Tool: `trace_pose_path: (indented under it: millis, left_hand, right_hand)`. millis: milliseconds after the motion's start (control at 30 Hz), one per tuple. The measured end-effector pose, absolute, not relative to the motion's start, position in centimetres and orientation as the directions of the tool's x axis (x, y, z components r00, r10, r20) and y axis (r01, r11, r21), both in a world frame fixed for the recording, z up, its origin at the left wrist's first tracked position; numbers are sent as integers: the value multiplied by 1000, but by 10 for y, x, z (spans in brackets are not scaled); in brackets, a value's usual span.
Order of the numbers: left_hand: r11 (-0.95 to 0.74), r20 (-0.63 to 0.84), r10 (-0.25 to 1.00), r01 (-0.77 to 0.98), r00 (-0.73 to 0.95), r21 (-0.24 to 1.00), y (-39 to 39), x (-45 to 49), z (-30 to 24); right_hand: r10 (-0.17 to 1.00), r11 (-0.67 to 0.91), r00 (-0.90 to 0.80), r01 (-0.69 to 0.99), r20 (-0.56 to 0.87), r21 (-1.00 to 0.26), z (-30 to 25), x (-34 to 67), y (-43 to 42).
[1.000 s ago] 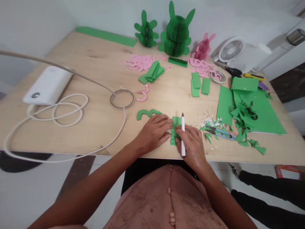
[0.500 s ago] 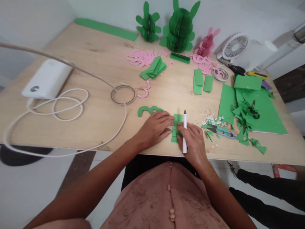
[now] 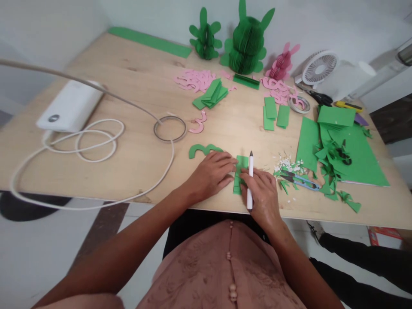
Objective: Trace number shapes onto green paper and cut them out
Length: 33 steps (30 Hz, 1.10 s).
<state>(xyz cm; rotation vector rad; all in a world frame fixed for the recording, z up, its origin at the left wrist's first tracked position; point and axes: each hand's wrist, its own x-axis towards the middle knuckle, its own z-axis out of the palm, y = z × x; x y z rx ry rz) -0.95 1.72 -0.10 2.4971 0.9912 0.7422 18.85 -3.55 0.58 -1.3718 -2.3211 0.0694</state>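
Observation:
A narrow folded strip of green paper (image 3: 242, 162) lies on the table between my hands, near the front edge. My left hand (image 3: 214, 175) rests flat at its left side, fingers stretched out and tips at the strip's edge. My right hand (image 3: 262, 193) is on the strip's right side, its fingertips pressing the paper. A white pen (image 3: 250, 182) with a dark tip pointing away from me is tucked in that hand. Just beyond my left hand a curved green paper cutout (image 3: 198, 149) shows, partly covered by the fingers.
To the right lie blue-handled snips (image 3: 301, 181), paper scraps (image 3: 288, 164) and green sheets (image 3: 367, 159). Farther back are pink cutouts (image 3: 195, 80), folded green pieces (image 3: 211, 95), paper figures (image 3: 247, 47) and a fan (image 3: 320, 68). A white cable (image 3: 141, 192) runs along the left from a power bank (image 3: 69, 109).
The view has shifted slightly, so the table things appear a little lower and to the right. Both hands stay at the green strip, with the pen still in my right hand.

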Motion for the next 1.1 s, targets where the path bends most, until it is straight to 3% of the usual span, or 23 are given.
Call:
trace_pose_path:
  millis: [167, 433, 1100]
  left_hand:
    - [-737, 333, 665, 513, 669, 440, 21, -12, 2]
    - [-856, 372, 517, 460, 771, 237, 32, -19, -3]
    - [-908, 433, 419, 375, 798, 189, 41, -26, -9]
  right_hand:
    - [844, 503, -404, 826, 354, -255, 8, 187, -36]
    - [849, 497, -407, 830, 336, -251, 7, 188, -36]
    - [849, 507, -423, 821, 315, -263, 9, 190, -36]
